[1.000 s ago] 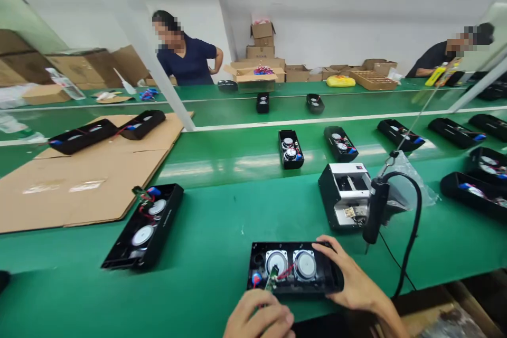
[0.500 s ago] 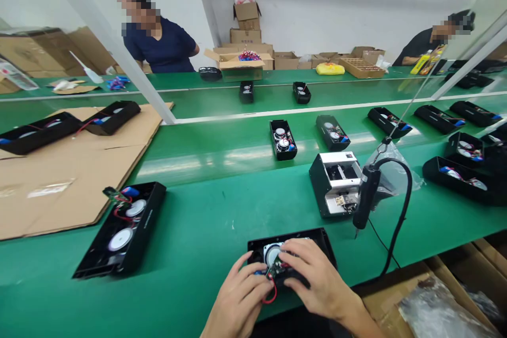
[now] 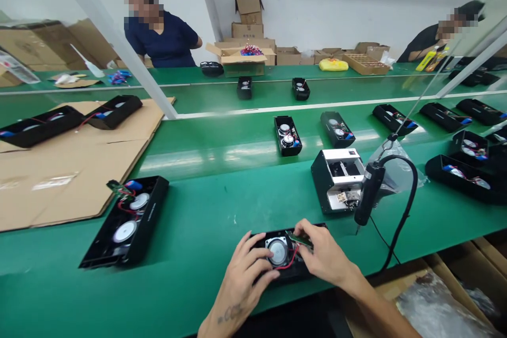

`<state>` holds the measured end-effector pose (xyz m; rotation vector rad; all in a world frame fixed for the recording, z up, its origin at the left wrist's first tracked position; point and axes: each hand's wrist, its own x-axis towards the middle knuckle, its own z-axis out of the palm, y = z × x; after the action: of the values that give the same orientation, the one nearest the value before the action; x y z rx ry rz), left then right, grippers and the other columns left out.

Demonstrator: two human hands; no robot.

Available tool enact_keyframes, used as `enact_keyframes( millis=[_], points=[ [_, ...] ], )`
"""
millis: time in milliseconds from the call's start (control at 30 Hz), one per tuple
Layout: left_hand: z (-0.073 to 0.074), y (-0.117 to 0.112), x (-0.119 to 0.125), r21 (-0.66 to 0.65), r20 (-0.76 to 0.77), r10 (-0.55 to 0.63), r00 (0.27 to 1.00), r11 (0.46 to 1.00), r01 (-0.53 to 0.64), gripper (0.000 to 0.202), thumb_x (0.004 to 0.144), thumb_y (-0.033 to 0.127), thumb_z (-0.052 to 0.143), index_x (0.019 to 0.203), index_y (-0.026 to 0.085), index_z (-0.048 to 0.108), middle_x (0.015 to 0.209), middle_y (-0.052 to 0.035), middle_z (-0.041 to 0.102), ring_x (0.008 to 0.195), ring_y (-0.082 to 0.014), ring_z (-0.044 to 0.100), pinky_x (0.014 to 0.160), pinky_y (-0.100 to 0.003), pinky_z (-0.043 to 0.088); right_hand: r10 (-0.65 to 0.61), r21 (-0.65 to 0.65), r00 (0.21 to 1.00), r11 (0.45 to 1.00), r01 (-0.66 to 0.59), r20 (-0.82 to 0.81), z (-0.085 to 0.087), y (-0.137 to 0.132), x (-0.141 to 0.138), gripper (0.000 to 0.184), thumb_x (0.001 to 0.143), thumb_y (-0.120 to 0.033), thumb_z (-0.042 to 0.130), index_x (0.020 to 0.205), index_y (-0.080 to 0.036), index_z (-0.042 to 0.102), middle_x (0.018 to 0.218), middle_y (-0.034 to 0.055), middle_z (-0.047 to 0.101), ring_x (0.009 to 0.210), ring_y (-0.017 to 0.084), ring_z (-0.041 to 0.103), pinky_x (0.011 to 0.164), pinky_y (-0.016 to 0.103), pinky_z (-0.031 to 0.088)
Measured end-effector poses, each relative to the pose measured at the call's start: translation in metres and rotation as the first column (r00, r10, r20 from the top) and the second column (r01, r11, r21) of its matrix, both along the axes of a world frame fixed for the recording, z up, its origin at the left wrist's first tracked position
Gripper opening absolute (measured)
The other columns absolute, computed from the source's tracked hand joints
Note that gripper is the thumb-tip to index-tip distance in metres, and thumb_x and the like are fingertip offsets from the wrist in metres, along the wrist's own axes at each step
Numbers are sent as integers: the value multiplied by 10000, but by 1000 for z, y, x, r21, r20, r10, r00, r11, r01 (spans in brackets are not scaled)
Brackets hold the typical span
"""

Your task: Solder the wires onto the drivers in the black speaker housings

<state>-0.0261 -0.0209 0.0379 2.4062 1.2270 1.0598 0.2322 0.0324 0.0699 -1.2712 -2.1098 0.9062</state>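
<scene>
Holds board (image 3: 300,240) pinched in right hand (image 3: 322,253), over two o'clock side of case (image 3: 293,273), on bench (image 3: 190,269) between five and six o'clock in view. Rests left hand (image 3: 243,274), fingers spread, across case's nine o'clock end, beside speaker (image 3: 277,252). Likely light, stiff, brittle: take board by edges, without tugging soft wire (image 3: 292,260).

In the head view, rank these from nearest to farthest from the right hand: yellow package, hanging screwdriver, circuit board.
1. Circuit board, held in the right hand.
2. Hanging screwdriver, ahead and to the right.
3. Yellow package, far ahead.
</scene>
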Motion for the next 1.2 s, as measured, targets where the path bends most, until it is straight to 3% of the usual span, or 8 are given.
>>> enact_keyframes(
  millis=[100, 200, 367, 467, 633, 833, 1033, 1200],
  points=[
    [-1, 8, 9, -30, 48, 51, 998, 998, -50, 145, 1019, 167, 653, 890, 228, 624, 952, -7, 779, 1168, -235, 760, 1174, -528, 546, 76, -162, 991, 982, -94, -110, 10, -11, 17, 265, 834, -134, 672, 1073, -237, 619, 1019, 29, 740, 928, 206, 706, 870, 316, 559],
    [-4, 11, 17, -35, 100, 137, 986, 990, -134, 117, 1000, 121, 626, 951, 227, 629, 978, -11, 772, 1063, -196, 777, 1117, -476, 581, 126, -190, 982, 970, -152, -141, 12, -21, 27, 241, 914, -156, 666, 1139, -241, 689, 1122, 53, 784, 1048, 227, 740, 980, 353, 561],
    [-3, 8, 21, 27, 51, 141, 989, 989, -143, 299, 964, 2, 494, 955, 229, 690, 1151, -56, 760, 1171, -210, 739, 1106, -484, 574, 305, 78, 952, 950, -303, -8, -1, -34, 10, 328, 1006, -49, 518, 1119, -250, 751, 1060, 40, 841, 949, 205, 766, 927, 339, 566],
    [9, 2, 16, -95, -63, 88, 994, 991, -94, 299, 934, 31, 505, 1006, 232, 715, 1349, -100, 708, 1428, -306, 592, 1172, -591, 524, 303, 83, 930, 942, -326, 208, -4, -38, -5, 400, 933, 22, 501, 1133, -221, 749, 1048, 59, 837, 925, 229, 770, 873, 351, 570],
    [12, -7, 9, -224, -301, -88, 950, 974, 19, 386, 850, 311, 847, 1207, 234, 722, 1643, -119, 528, 1622, -461, 310, 1267, -782, 333, 370, -158, 837, 929, -334, 404, -5, -35, -10, 346, 893, 17, 523, 1037, -206, 745, 1000, 54, 813, 920, 240, 770, 825, 343, 563],
    [-13, -7, 12, -137, -365, -98, 926, 989, 51, 317, 806, 350, 932, 1016, 206, 744, 1565, -106, 619, 1607, -473, 342, 1294, -787, 262, 415, -173, 870, 909, -381, 268, -14, -33, -1, 439, 865, 35, 510, 1136, -226, 737, 1085, 38, 826, 1005, 213, 766, 915, 326, 545],
    [-17, -7, 13, -111, -385, -117, 916, 991, 81, 235, 842, 353, 882, 991, 213, 765, 1513, -64, 661, 1639, -471, 268, 1345, -783, 58, 360, -83, 914, 933, -350, 186, -15, -36, -4, 338, 837, -28, 566, 1071, -212, 726, 1023, 52, 814, 977, 237, 744, 955, 362, 541],
    [-22, -12, 20, -52, -428, -79, 900, 997, 63, 199, 882, 275, 832, 1058, 200, 775, 1520, -79, 652, 1663, -499, 149, 1311, -842, 43, 390, 1, 867, 912, -411, 310, -15, -43, -6, 225, 835, -47, 578, 966, -191, 691, 926, 62, 769, 848, 232, 689, 961, 402, 511]
  ],
)
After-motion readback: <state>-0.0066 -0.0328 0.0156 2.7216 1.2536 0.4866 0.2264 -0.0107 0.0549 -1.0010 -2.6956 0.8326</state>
